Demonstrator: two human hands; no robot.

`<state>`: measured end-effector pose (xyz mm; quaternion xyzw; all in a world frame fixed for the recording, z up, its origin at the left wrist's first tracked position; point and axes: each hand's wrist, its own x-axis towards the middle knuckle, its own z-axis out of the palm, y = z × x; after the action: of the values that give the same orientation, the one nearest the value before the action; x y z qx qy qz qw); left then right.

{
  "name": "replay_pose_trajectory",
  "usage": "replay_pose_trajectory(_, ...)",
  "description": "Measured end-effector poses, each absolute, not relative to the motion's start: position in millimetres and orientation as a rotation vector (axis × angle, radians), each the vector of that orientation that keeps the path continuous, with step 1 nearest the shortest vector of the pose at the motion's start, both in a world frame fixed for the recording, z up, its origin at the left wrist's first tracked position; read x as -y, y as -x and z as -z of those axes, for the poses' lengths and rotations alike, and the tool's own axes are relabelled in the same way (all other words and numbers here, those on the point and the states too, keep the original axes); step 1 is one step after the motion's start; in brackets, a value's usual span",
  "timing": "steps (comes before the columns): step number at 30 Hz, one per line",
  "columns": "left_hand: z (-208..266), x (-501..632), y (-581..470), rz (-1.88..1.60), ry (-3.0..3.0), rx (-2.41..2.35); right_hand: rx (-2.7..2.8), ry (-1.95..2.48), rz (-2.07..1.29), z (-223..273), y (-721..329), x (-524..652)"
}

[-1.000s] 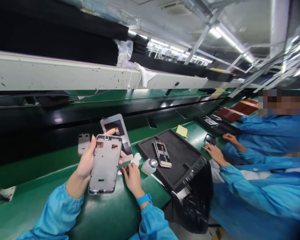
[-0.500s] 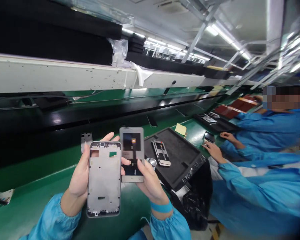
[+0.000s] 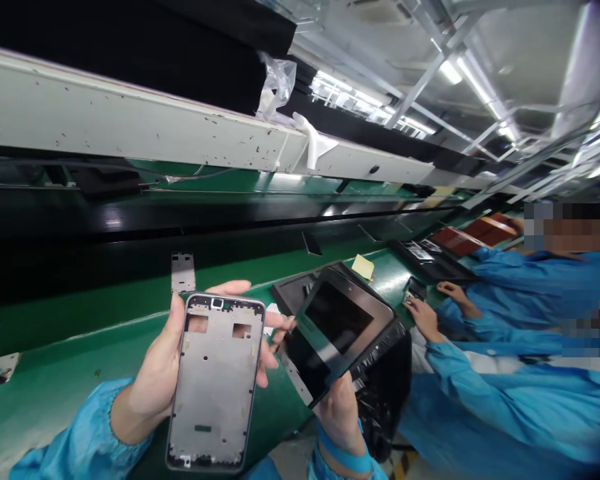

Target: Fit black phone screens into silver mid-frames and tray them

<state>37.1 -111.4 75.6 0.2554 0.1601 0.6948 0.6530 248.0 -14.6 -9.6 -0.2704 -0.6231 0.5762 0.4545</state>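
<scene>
In my left hand (image 3: 153,380) is a grey metal phone frame (image 3: 213,387) with small cut-outs, held upright, the thumb on its left edge and fingers behind it. My right hand (image 3: 344,410) grips the lower edge of a flat dark phone part (image 3: 337,327), which has shiny black areas and a grey border. That part is tilted above the black tray (image 3: 287,288) and hides most of it. My left fingertips reach close to its left edge; whether they touch it I cannot tell.
Another small phone frame (image 3: 183,272) lies on the green bench (image 3: 125,333) behind my left hand. A yellow note (image 3: 363,267) sits beyond the tray, and a black plastic bag (image 3: 393,387) hangs at its near side. At right, co-workers in blue sleeves (image 3: 485,373) handle parts.
My right hand has moved the dark phone part right, away from beside the phone frame, and turned it over the tray. My left hand still holds the frame, now slightly lower.
</scene>
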Motion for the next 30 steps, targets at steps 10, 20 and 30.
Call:
replay_pose_trajectory(10,-53.7,64.4,-23.9,-1.852,-0.608,-0.642,2.06,0.399,-0.928,-18.2,-250.7,6.2)
replay_pose_trajectory(20,-56.2,64.7,-15.9,-2.11,-0.641,-0.58,2.307,0.36,-0.657,-20.6,-248.6,7.2)
replay_pose_trajectory(30,-49.0,63.5,6.0,-1.928,-1.196,-0.624,2.221,0.272,-0.763,-9.7,-218.9,4.8)
